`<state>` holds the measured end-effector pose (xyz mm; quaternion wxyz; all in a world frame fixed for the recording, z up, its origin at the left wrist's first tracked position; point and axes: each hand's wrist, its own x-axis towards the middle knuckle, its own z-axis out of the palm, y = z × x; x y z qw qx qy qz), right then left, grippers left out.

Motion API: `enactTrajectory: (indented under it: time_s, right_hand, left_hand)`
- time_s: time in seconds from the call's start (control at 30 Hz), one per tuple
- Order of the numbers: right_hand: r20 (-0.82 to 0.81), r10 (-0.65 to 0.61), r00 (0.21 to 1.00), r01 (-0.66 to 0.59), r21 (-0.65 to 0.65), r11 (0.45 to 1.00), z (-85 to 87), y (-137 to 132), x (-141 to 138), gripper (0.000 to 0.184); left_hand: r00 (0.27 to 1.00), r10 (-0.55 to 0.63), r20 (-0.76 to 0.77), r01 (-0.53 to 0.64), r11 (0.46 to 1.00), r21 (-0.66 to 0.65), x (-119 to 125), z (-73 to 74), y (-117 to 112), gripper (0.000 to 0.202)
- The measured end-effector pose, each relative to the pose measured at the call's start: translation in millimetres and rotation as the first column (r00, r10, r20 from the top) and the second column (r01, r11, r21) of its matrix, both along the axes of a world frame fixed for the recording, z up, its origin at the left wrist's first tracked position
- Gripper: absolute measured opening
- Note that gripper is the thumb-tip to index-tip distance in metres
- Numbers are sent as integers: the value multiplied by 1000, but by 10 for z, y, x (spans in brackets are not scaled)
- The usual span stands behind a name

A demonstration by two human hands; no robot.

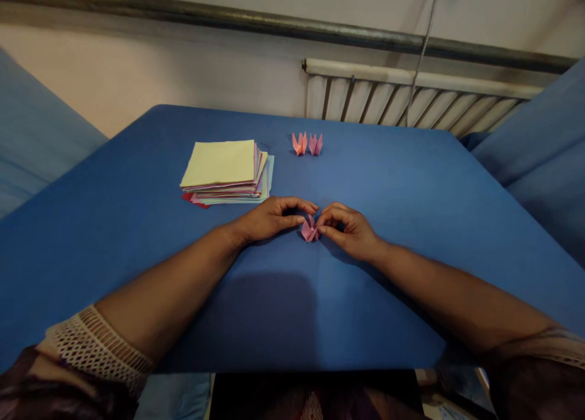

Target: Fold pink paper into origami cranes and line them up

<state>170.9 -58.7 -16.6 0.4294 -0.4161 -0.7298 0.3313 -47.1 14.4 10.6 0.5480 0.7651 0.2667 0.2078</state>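
A small pink origami crane (309, 231) stands on the blue table between my two hands. My right hand (350, 230) pinches its right side between thumb and fingers. From the left, my left hand (274, 217) curves around the crane's back, thumb at its left wing and index finger at the rear point. The exact contact of the left fingertips is partly hidden by the folds. Farther back, two finished-looking paper cranes stand side by side, an orange-pink crane (300, 144) and a darker pink crane (315, 144).
A thick stack of coloured paper (219, 163), yellow on top, lies left of the cranes, beyond my left hand. The blue table (388, 176) reaches back to a wall with a white radiator (365, 97). Blue curtains (41, 133) hang at both sides.
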Motion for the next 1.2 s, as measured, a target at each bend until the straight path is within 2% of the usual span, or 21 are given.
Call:
enactTrajectory:
  time_s: [0.13, 0.3, 0.43, 0.6, 0.67, 0.77, 0.97, 1.2]
  right_hand:
    - [-10, 50, 999, -50, -39, 998, -46, 22, 3, 5]
    - [31, 68, 997, -69, 33, 997, -80, 27, -12, 17]
    - [52, 69, 996, -71, 48, 996, -87, 33, -12, 16]
    - [54, 99, 994, -102, 49, 994, -46, 0, -2, 17]
    - [49, 117, 992, -119, 46, 992, -31, -14, -3, 20]
    - [42, 103, 994, -105, 46, 993, -33, -14, -8, 15]
    - [27, 55, 998, -59, 164, 985, -53, 4, 2, 21]
    - [131, 96, 987, -134, 319, 938, 29, -48, 27, 20]
  left_hand:
    - [999, 42, 1, -42, 999, -15, 19, -12, -22, 20]
    - [998, 17, -64, -15, 999, 31, 69, 16, -104, 22]
    - [994, 16, -105, -13, 999, 33, 86, 33, -141, 22]
    - [1000, 27, 3, -27, 1000, 10, 70, -16, -109, 22]
    - [998, 42, 55, -43, 999, 31, 66, -32, -97, 21]
    - [997, 45, 56, -50, 995, 91, 57, -40, -88, 22]
    - [1000, -26, 14, 25, 996, 91, 24, -33, -86, 24]
    - [998, -48, -48, 58, 972, 227, 10, -10, -86, 25]
